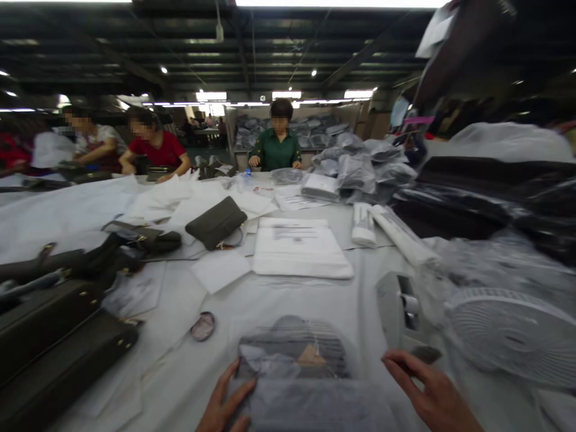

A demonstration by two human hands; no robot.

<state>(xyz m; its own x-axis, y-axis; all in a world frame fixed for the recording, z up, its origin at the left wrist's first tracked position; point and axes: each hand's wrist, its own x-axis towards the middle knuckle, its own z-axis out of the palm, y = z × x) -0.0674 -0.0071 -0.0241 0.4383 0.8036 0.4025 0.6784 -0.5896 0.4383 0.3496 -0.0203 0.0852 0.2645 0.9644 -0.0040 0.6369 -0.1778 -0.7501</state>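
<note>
A dark handbag wrapped in a clear plastic bag lies on the white table right in front of me. My left hand rests on the bag's near left corner, fingers spread over the plastic. My right hand hovers at the bag's right side, fingers apart, next to a white tape dispenser. Whether it touches the plastic I cannot tell.
Dark bags lie at the left, a grey pouch and a stack of white packets in the middle, a white fan and bagged goods at right. Three people sit at the far side.
</note>
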